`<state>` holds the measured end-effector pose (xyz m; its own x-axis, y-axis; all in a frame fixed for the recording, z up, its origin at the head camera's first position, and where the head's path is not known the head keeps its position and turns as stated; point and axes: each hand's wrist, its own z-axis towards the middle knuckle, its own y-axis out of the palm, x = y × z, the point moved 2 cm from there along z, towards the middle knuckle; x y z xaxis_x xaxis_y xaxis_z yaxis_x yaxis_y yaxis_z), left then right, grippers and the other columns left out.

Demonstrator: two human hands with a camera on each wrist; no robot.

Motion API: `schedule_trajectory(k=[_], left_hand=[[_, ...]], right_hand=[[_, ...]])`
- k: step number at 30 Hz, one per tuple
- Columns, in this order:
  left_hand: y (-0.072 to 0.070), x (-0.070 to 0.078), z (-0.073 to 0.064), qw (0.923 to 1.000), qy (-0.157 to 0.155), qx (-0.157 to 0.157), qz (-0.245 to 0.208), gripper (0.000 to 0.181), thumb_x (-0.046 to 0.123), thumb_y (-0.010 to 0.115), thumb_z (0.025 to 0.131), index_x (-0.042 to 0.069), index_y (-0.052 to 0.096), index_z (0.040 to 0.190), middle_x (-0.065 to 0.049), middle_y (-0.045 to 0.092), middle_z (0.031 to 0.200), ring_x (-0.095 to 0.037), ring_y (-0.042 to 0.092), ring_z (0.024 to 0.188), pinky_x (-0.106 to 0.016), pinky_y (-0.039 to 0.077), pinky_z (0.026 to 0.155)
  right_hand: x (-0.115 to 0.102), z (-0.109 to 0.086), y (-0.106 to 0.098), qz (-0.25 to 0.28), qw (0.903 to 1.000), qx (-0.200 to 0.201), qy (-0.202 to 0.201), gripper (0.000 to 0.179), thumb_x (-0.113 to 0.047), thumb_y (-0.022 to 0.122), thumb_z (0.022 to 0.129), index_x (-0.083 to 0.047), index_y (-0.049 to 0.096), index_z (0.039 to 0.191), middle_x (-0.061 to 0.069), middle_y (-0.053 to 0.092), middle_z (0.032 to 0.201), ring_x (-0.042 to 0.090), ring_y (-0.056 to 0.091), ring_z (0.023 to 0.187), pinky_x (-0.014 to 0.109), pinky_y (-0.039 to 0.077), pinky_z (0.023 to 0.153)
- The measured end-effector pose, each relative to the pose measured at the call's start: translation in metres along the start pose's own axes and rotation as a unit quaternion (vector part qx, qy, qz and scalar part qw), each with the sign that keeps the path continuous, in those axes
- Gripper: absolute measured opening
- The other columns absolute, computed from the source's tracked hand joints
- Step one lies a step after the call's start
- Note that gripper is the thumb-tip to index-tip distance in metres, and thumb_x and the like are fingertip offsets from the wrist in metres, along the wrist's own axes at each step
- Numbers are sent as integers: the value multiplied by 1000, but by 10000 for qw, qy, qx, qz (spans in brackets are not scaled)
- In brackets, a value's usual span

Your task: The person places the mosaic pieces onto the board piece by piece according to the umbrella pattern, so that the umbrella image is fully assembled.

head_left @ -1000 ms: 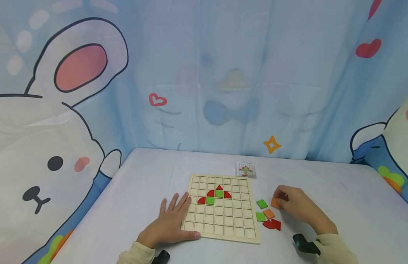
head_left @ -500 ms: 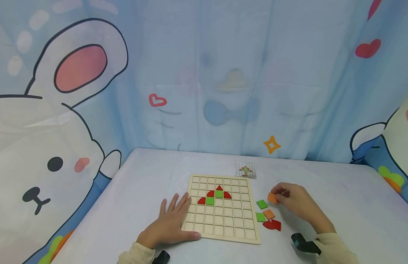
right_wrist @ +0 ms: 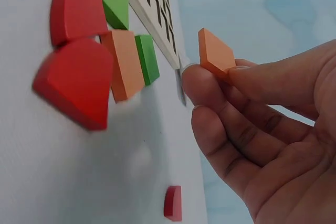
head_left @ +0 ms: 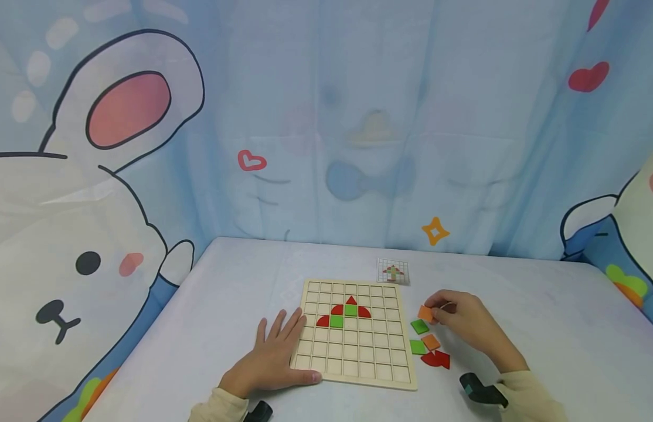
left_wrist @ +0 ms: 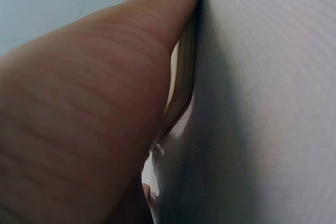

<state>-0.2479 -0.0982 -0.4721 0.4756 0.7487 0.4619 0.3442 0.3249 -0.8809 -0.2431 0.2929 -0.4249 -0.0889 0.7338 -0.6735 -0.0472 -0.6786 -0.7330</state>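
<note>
My right hand [head_left: 468,321] pinches an orange square tile [head_left: 425,313] between thumb and fingers, to the right of the wooden grid board [head_left: 358,354]. In the right wrist view that orange tile [right_wrist: 216,53] is held up off the table. My left hand [head_left: 274,357] has its fingers spread and rests at the board's left edge, with the thumb on the near corner. Set in the board's squares are red curved pieces [head_left: 323,320], a red triangle [head_left: 351,300] and two green squares [head_left: 350,309]. The left wrist view shows the left thumb [left_wrist: 142,30] against the board's edge.
Beside the board lie green tiles [head_left: 419,326], another orange tile [head_left: 431,341] and red pieces [head_left: 435,358]. One more red piece [right_wrist: 173,203] lies apart in the right wrist view. A small picture card [head_left: 393,271] is behind the board. A printed curtain [head_left: 358,117] hangs beyond the table.
My right hand has lifted the orange tile and moved it leftward and slightly away, closer to the board's right edge. The left hand and the board have stayed put.
</note>
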Motion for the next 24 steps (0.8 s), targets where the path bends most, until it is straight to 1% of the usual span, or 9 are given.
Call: schedule_trajectory(k=[5, 10, 18, 21, 24], left_hand=[[-1, 1, -1, 10000, 13, 4, -36, 118, 74, 69, 91, 3, 18, 171, -12, 7, 180, -42, -1, 163, -73, -5, 121], [0, 0, -1, 10000, 30, 9, -72, 119, 74, 69, 91, 3, 18, 171, -11, 7, 180, -41, -2, 163, -73, -5, 121], [-2, 0, 0, 10000, -27, -11, -93, 120, 75, 70, 90, 3, 19, 171, -12, 8, 180, -42, -2, 163, -72, -5, 121], [-2, 0, -1, 9999, -54, -36, -89, 120, 75, 70, 90, 3, 19, 171, -11, 8, 180, -42, -2, 163, -72, -5, 121], [0, 0, 0, 9999, -34, -16, -110, 120, 76, 69, 90, 4, 19, 171, -11, 8, 180, -41, -2, 163, -72, -6, 121]], right_hand=[[-4, 1, 4, 260, 9996, -22, 80, 14, 2, 68, 100, 1, 74, 112, 3, 72, 94, 23, 68, 85, 37, 58, 75], [-11, 1, 8, 520, 9986, -132, -35, 12, 0, 68, 101, 2, 74, 112, 3, 72, 93, 22, 69, 85, 35, 57, 73], [-22, 4, 19, 758, 9967, -231, -175, 11, 1, 69, 101, 0, 75, 110, 4, 74, 98, 22, 70, 85, 33, 59, 73], [-26, 5, 23, 877, 9953, -279, -288, 11, 1, 70, 101, 1, 75, 111, 4, 74, 97, 22, 69, 85, 33, 58, 72], [-32, 5, 28, 957, 9936, -294, -519, 10, 2, 69, 101, 1, 75, 110, 2, 73, 92, 24, 70, 84, 33, 57, 71]])
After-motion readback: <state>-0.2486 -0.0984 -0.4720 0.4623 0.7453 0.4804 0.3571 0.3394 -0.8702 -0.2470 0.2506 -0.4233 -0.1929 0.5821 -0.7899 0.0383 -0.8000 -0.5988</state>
